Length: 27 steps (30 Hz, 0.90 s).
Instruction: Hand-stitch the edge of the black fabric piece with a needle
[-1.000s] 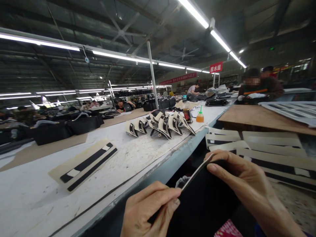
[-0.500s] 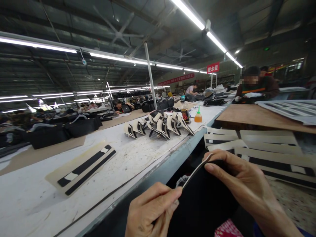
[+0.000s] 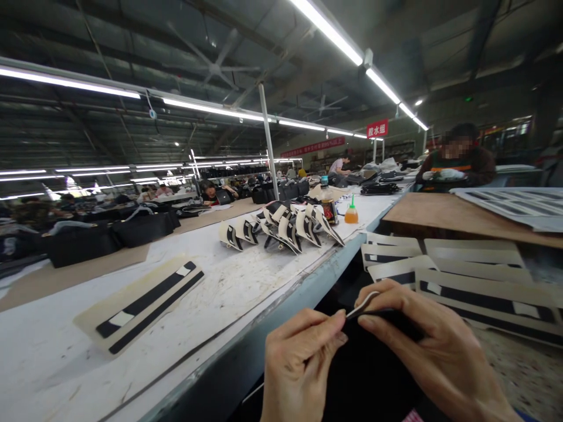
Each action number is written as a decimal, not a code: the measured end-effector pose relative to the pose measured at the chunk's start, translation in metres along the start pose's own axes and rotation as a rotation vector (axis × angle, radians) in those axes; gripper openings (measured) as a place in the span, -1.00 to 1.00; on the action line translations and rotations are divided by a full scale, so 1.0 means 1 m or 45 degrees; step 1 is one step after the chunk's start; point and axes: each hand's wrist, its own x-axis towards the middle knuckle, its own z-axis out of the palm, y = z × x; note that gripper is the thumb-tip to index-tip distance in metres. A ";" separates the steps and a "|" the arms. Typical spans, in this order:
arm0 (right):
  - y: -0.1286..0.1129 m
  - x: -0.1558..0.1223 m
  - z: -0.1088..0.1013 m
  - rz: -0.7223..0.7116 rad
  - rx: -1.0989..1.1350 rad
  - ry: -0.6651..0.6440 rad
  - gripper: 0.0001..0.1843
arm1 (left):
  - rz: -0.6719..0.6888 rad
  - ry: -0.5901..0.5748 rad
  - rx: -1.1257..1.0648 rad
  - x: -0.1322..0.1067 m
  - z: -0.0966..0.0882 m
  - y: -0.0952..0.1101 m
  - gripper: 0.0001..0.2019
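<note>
Between both hands is a thin flexible panel, with a cream edge and a black face, bent in a tight curve. My left hand pinches one end of its edge between thumb and fingertips. A short way to the right, my right hand is closed round the other part, thumb below and fingers above. Dark material under the hands blends together, so the panel's lower extent cannot be made out. On the white-topped table lies a flat cream piece with two black strips and pale patches.
Several curved cream-and-black pieces are clustered on the table beside an orange-filled bottle and a dark-labelled jar. More cream panels lie at right, below a brown board. A co-worker is behind that board.
My left hand has moved right and slightly up, closer to my right hand. The panel's edge between them is now shorter and more sharply bent.
</note>
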 end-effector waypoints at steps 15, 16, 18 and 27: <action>0.047 0.014 0.019 -0.130 -0.419 -0.244 -0.89 | -0.278 0.488 0.007 0.000 0.034 -0.052 -0.79; 0.049 0.015 0.018 -0.135 -0.387 -0.284 -0.87 | -0.272 0.487 0.017 -0.001 0.033 -0.053 -0.79; 0.053 0.015 0.016 -0.159 -0.326 -0.344 -0.76 | -0.253 0.485 0.040 -0.004 0.030 -0.053 -0.78; 0.050 0.003 0.007 -0.381 0.025 -0.347 -0.50 | -0.304 0.514 0.016 -0.008 0.016 -0.027 -0.76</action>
